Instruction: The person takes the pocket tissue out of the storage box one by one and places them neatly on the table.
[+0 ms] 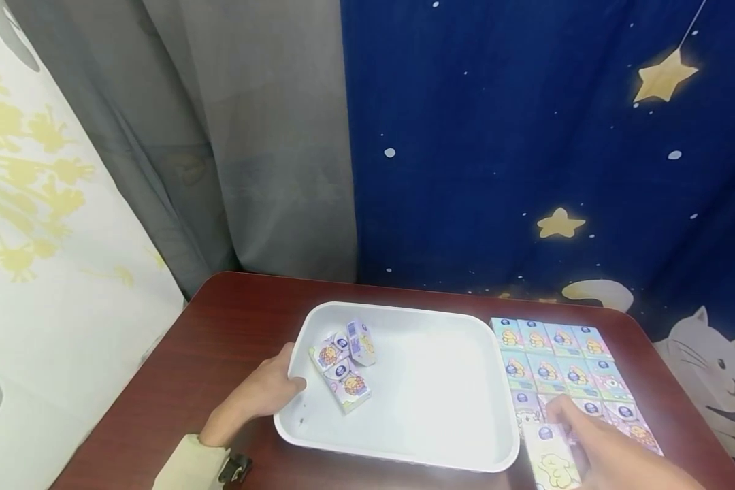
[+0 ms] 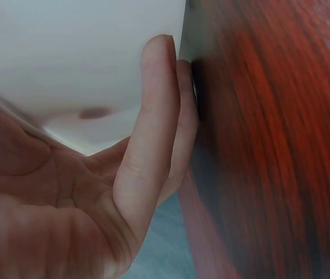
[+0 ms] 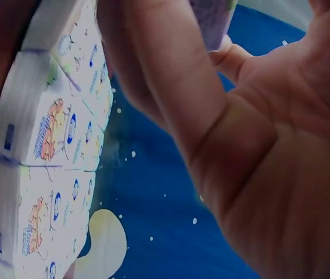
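A white tray [image 1: 429, 388] lies on the table, holding a few cartoon-printed tissue packs [image 1: 349, 384] at its left end. My left hand [image 1: 272, 384] grips the tray's left rim, thumb over the edge; in the left wrist view its fingers [image 2: 153, 116] lie along the tray wall. To the right of the tray, my right hand [image 1: 600, 442] pinches a pale tissue pack [image 1: 551, 463] over the near part of a block of packs [image 1: 557, 361]. Only a purple corner of the held pack [image 3: 214, 23] shows in the right wrist view.
The dark red wooden table [image 1: 177, 367] has rounded far corners. Behind it hang a grey curtain [image 1: 275, 136] and a blue one [image 1: 496, 136] with stars. A white panel with yellow flowers [image 1: 49, 272] stands at the left. The block of packs sits close to the tray's right rim.
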Demonstrator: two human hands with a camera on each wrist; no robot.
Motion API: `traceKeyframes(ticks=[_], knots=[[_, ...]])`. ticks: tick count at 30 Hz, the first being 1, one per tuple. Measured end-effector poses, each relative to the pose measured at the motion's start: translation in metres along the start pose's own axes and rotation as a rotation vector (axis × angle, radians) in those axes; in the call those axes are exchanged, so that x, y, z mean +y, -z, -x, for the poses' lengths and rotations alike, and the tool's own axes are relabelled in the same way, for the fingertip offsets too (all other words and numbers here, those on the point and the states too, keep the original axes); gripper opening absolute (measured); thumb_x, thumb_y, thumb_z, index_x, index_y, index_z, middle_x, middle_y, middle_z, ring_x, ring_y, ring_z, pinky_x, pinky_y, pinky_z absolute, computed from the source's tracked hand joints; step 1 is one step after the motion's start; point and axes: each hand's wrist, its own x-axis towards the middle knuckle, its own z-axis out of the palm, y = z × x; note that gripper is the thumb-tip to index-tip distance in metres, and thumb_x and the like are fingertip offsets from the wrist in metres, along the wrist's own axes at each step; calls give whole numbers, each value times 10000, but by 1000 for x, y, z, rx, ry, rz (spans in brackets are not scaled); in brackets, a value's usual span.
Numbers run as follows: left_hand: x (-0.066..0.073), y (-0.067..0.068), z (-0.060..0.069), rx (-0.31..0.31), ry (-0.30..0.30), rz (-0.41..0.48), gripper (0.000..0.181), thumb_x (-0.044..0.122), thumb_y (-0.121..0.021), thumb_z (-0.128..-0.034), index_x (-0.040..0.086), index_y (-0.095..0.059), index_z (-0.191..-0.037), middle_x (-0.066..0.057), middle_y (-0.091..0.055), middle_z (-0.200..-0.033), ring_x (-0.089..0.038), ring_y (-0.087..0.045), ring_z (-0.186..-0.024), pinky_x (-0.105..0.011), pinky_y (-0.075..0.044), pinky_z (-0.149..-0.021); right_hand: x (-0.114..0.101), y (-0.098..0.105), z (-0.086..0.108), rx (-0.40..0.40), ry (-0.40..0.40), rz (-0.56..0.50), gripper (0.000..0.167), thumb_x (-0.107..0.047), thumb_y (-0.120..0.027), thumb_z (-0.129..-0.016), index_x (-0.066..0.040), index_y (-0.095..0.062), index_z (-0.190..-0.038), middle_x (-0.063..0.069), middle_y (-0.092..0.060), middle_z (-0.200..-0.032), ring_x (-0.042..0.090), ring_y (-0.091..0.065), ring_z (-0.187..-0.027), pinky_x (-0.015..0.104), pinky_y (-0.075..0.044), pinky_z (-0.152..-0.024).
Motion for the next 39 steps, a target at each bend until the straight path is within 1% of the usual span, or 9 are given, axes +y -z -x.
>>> traceKeyframes(ticks=[2,6,8,10,14,17,22,29,39], knots=[[0,0,0,-5,0,4,604,2,-682,-936,-54,-466,-1497,-219,-704,-1103,-268,-743,-798,-459,-667,-647,1,-4,-1,10,-55,44,1573,-736,-983,-503,-173,-180,-1732,109,-522,-1554,345,-629,-1168,672,-560,-1030],[1,0,0,-13,3,4,620,8,-684,-943,-59,-452,-1514,-224,-701,-1113,-270,-743,-802,-463,-668,-651,2,-9,0,26,-104,92,1681,-802,-955,-392,-164,-200,-1752,151,-454,-1643,413,-606,-1223,795,-462,-1046],[2,1,0,-14,6,0,618,7,-681,-944,-60,-451,-1514,-229,-701,-1117,-271,-743,-804,-463,-668,-653,1,-9,1,24,-119,30,1622,-755,-973,-431,-162,-228,-1744,131,-515,-1601,380,-640,-1195,754,-501,-1036],[2,1,0,-16,7,-1,617,6,-678,-947,-61,-449,-1515,-234,-699,-1126,-271,-742,-806,-464,-668,-656,-1,-10,1,21,-156,-96,1458,-681,-977,-566,-147,-273,-1725,102,-622,-1490,341,-692,-1125,692,-566,-993],[2,1,0,-13,9,-1,611,10,-679,-950,-56,-452,-1514,-232,-699,-1134,-269,-742,-813,-465,-670,-663,-6,-14,-2,24,-166,-182,1350,-579,-1008,-605,-137,-335,-1688,32,-707,-1323,268,-718,-1021,617,-627,-929],[3,1,1,-11,9,5,604,16,-684,-946,-50,-463,-1504,-220,-703,-1121,-269,-744,-816,-463,-669,-666,-8,-17,-5,16,-112,-96,1497,-605,-1044,-461,-110,-341,-1687,47,-667,-1393,277,-691,-1057,636,-611,-955],[2,1,0,-12,5,11,608,20,-690,-939,-47,-468,-1501,-213,-705,-1112,-276,-746,-819,-468,-668,-668,-6,-26,-12,0,-105,-81,1479,-583,-1040,-451,-99,-377,-1681,113,-625,-1469,341,-680,-1108,708,-562,-975],[3,2,1,-13,1,9,608,12,-694,-939,-58,-464,-1497,-219,-702,-1114,-273,-746,-817,-468,-670,-665,1,-39,-16,28,-113,115,1573,-677,-994,-341,-106,-405,-1682,200,-543,-1550,476,-601,-1182,852,-415,-1020],[4,2,1,-8,4,-1,599,12,-694,-933,-59,-471,-1484,-232,-704,-1116,-280,-745,-818,-469,-670,-665,4,-39,-18,21,-122,109,1555,-680,-994,-356,-106,-400,-1673,210,-556,-1502,474,-607,-1156,849,-425,-1014]])
